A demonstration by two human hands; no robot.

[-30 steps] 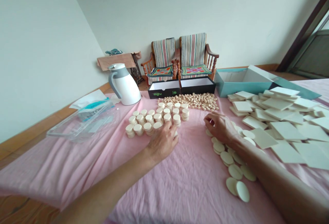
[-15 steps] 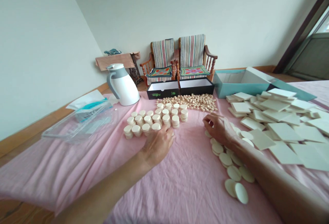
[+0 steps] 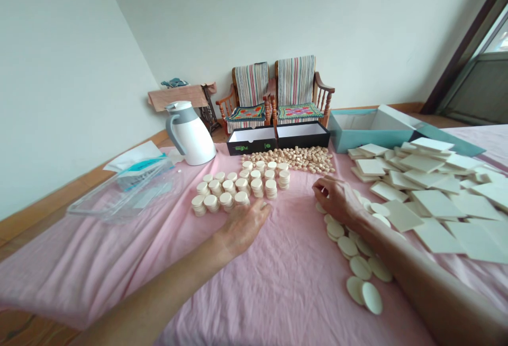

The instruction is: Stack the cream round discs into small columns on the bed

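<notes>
My left hand (image 3: 245, 225) is low over the cloth at the front right end of several stacks of small round wooden discs (image 3: 226, 199). Its fingers are curled downward and partly hidden; whatever they hold, if anything, cannot be made out. My right hand (image 3: 337, 198) hovers at the upper end of a spread of loose pale wooden discs (image 3: 360, 267). Thumb and fingertips there come together in a pinch, and I cannot see what is between them. The wrist and forearm cover some of these loose discs.
Small wooden pieces (image 3: 301, 158) lie heaped before two black boxes (image 3: 304, 133). Square wooden tiles (image 3: 436, 203) pile up at right, by a teal box (image 3: 369, 131). A white jug (image 3: 194, 137) and clear plastic case (image 3: 119, 190) stand left on the pink cloth (image 3: 286, 282).
My left hand has shifted slightly down and right, off the top of the nearest front stack. My right hand stays nearly in place, its fingers still pinched.
</notes>
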